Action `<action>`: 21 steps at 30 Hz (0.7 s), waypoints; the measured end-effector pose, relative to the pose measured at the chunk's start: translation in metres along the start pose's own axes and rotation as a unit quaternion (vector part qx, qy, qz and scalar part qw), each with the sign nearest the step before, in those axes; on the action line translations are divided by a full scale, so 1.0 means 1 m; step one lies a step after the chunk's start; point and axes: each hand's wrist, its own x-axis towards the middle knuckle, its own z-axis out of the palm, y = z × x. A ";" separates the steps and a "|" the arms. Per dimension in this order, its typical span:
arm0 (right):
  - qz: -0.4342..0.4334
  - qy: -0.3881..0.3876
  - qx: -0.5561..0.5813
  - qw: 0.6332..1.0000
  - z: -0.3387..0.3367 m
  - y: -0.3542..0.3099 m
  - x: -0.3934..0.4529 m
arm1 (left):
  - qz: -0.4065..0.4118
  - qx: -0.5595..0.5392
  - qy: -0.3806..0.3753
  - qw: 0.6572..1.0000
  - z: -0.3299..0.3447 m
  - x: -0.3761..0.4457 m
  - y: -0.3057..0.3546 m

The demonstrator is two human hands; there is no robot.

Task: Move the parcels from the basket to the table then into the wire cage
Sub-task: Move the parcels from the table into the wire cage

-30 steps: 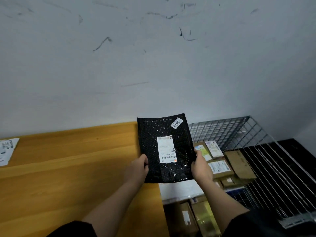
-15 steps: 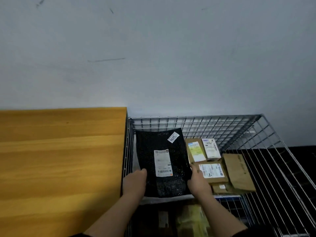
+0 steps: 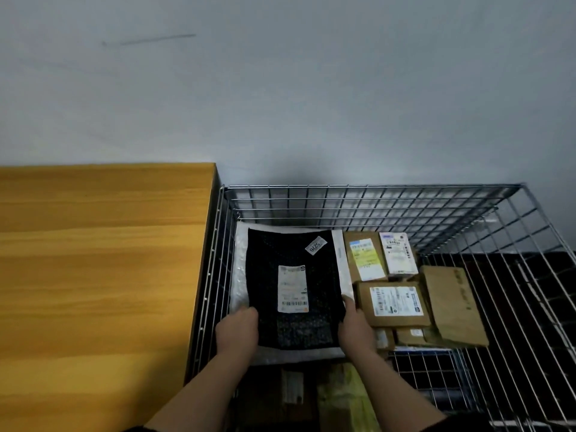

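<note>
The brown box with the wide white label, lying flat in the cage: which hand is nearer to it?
Right. The right hand is beside the brown box, at the black parcel's right edge; the left hand is at the parcel's far left edge.

The table is a warm honey yellow, streaked with darker amber grain running across it. Behind it the wall is a flat pale grey-blue with one faint dark scuff. The wire cage is bright silver, its bars crossing in a square grid. Inside, the black parcel has a dimpled, bubbly sheen, with a white label bearing a black barcode and an orange corner, and a small white tag printed in dark digits. Under it lies a white padded mailer. Beside these, the brown cardboard boxes carry white labels, one tinted yellow-green and blue.
</note>
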 end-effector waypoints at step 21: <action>-0.099 0.005 -0.145 0.984 -0.058 -0.064 -0.038 | 0.059 -0.031 0.037 0.997 -0.069 -0.019 -0.012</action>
